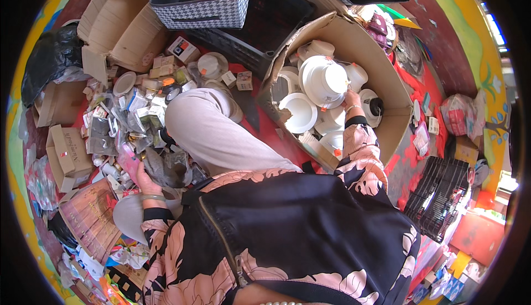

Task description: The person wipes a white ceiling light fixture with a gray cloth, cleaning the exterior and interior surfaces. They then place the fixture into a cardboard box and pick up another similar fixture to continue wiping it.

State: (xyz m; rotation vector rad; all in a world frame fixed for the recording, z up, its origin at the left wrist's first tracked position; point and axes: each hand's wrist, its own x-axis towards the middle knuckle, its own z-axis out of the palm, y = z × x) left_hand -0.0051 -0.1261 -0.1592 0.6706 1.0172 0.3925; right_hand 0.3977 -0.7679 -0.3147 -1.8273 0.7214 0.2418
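Observation:
My right hand (352, 101) reaches into a large cardboard box (395, 103). Its fingers are closed at the rim of a white bowl (334, 77), which rests over a wider white dish (310, 75). Around it in the box are more white dishes, among them a round plate (299, 112), several with orange tags. My left hand (145, 179) is low at the left, beside my leg. It is closed on a pink item (129, 164), partly blurred, with its fingers mostly hidden. A grey plastic bag (166, 166) lies right beside that hand.
Small boxes and bagged goods (138, 111) lie heaped at the left. An open carton (119, 22) and a checked fabric bin (204, 9) stand at the back. To the right is a black plastic crate (438, 197). My bent knee (191, 119) lies between heap and box.

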